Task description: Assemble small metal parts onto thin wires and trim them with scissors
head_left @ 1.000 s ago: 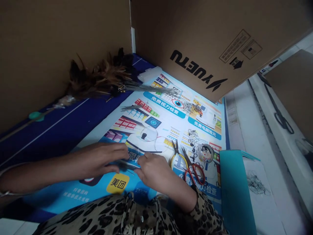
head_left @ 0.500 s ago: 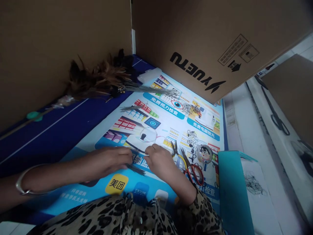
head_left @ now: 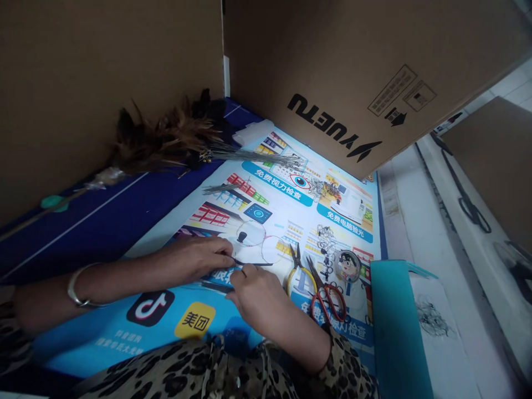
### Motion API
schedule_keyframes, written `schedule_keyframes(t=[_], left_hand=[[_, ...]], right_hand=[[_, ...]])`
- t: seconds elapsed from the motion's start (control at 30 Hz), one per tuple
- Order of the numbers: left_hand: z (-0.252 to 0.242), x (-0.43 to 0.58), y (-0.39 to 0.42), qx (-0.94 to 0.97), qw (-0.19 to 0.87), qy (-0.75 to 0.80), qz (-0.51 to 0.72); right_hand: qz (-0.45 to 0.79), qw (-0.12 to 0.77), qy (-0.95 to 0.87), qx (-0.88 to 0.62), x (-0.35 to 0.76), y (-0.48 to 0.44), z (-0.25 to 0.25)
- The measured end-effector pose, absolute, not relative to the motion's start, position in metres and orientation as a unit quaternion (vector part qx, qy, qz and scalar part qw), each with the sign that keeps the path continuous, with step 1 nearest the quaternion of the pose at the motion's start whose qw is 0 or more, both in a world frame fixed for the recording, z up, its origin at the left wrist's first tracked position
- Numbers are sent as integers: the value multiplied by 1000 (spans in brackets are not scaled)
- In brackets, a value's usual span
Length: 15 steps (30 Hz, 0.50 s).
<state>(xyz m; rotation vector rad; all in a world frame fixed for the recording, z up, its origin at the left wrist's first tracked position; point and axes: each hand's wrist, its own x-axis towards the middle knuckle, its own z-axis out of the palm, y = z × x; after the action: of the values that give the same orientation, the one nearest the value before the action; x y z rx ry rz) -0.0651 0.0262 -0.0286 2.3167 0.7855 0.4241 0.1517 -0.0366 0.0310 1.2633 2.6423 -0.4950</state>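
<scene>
Over the lower part of the printed poster (head_left: 245, 260), my left hand (head_left: 203, 256) has its thumb and fingertips pressed together on something too small to make out. Close to its right, my right hand (head_left: 255, 293) is curled, and what its fingers pinch is hidden. Dark thin wires (head_left: 216, 286) lie beneath my hands. Yellow-handled pliers (head_left: 301, 274) and red-handled scissors (head_left: 328, 296) rest right of my right hand. Small black rings and wire pieces (head_left: 326, 249) lie beyond these tools, beside a round badge (head_left: 348, 266) with a cartoon face.
Bundled long wires (head_left: 257, 157) and a shorter bundle (head_left: 220, 189) lie farther back. Brown feathers (head_left: 166, 130) are at the back left. Cardboard walls (head_left: 266, 72) enclose the back. A teal box (head_left: 399, 327) stands at the right, with tangled wire (head_left: 434, 318) beside it.
My hands have come closer together. The right hand has moved left and slightly down, while my left hand has shifted slightly right and up.
</scene>
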Motion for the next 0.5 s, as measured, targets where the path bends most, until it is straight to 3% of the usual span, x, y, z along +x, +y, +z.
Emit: schedule_keyframes(t=[0.3,0.5], left_hand=[[-32,-51,51,893,313,269,181],[-32,-42,67,881,347,250,200]], right_hand=[[-185,83,870,449,159,-20,32],[-263,42,856,444,175,-6,37]])
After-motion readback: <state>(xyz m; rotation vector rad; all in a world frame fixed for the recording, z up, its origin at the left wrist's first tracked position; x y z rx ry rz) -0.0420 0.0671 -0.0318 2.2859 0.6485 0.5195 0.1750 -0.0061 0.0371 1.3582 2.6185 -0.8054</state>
